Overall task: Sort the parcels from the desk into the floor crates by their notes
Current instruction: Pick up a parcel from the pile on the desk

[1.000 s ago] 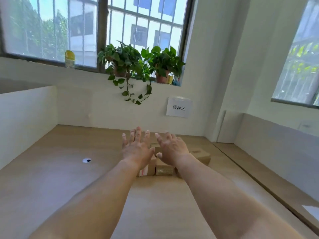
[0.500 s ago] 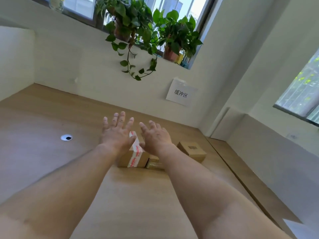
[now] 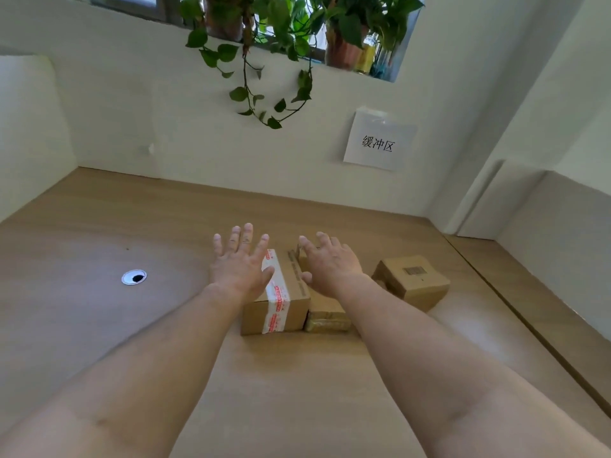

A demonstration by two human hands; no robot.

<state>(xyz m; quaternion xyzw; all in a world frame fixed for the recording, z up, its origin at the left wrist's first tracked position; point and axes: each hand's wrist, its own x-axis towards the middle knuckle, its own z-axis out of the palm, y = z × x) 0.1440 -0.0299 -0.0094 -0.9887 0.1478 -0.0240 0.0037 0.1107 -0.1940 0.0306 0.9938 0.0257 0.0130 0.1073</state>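
Evidently barely begun: the left hand (image 3: 240,266) and right hand (image 3: 331,266), fingers spread and empty, reach over the red-taped brown cardboard parcel (image 3: 287,300) on the pale wooden desk (image 3: 109,325), with the barcoded cardboard box (image 3: 413,281) nearby, also unsorted.

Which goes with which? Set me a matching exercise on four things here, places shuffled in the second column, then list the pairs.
Things:
1. taped box
2. barcode box
3. paper sign
4. round hole

Places:
A. on the wall
B. rightmost on the desk
C. left on the desk, apart from the boxes
D. partly hidden by the left hand

Pairs: 1-D, 2-B, 3-A, 4-C
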